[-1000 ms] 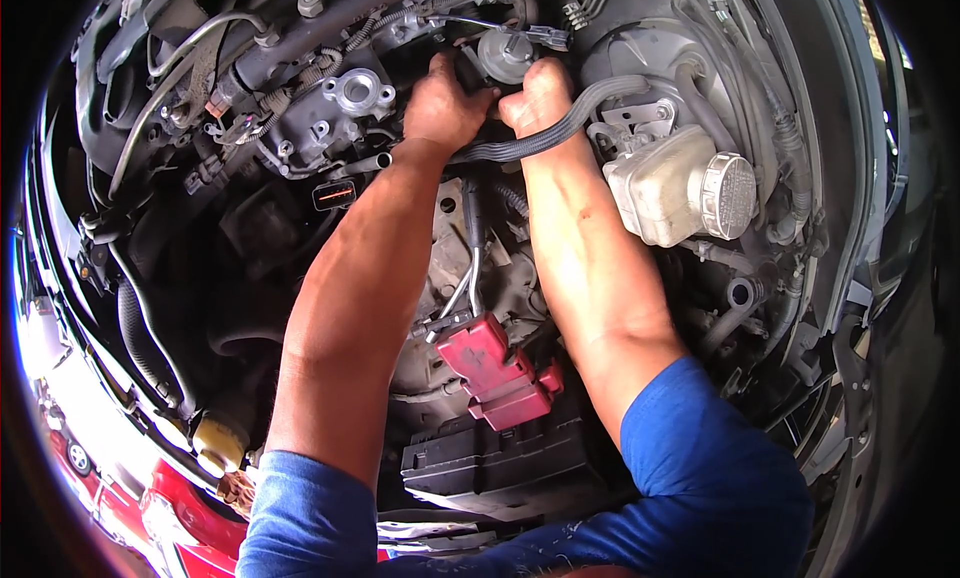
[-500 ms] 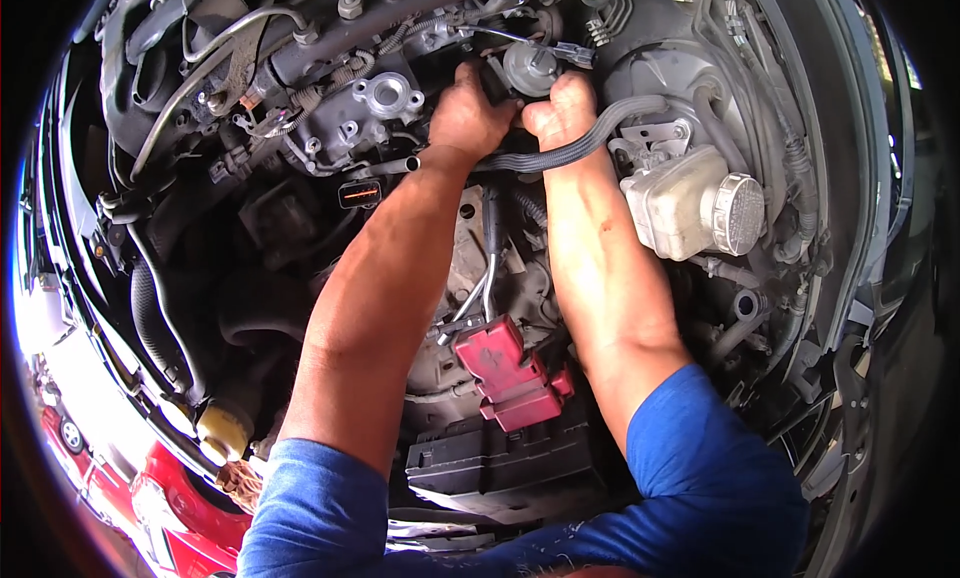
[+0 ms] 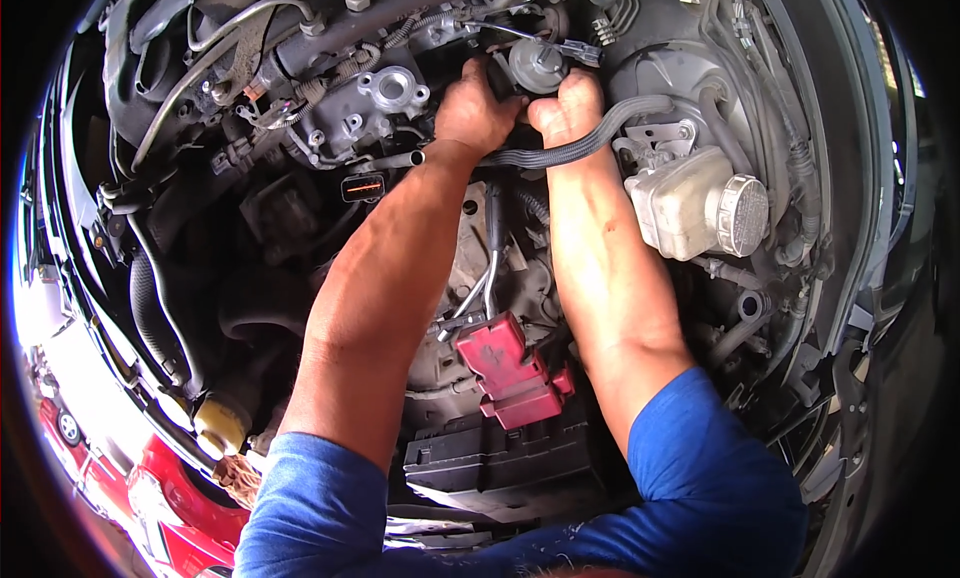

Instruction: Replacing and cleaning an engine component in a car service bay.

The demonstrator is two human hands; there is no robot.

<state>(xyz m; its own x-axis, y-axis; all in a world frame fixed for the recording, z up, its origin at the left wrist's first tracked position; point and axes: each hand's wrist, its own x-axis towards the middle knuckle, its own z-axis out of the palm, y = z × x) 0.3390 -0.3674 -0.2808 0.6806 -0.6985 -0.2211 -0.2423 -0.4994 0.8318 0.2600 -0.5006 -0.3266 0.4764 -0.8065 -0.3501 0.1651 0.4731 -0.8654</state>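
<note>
Both my hands reach deep into an engine bay, close together below a round grey metal canister (image 3: pixel 537 66). My left hand (image 3: pixel 474 113) is curled beside the engine, its thumb pointing toward the other hand and its remaining fingertips out of sight. Just right of it, my right hand (image 3: pixel 568 108) is bent closed against the canister's lower side. Whatever the two hands grip is hidden behind them. A ribbed black hose (image 3: pixel 570 158) crosses over my right wrist and runs toward my left forearm.
A whitish fluid reservoir (image 3: pixel 685 206) with a ridged cap stands right of my right forearm. Between the forearms lie a red plastic terminal cover (image 3: pixel 497 356) with cables and a black battery (image 3: pixel 500 458). An open round metal port (image 3: pixel 395 90) sits left of my left hand.
The view has shifted slightly, so the engine parts appear a little to the right. My hands keep the same place and pose below the canister.
</note>
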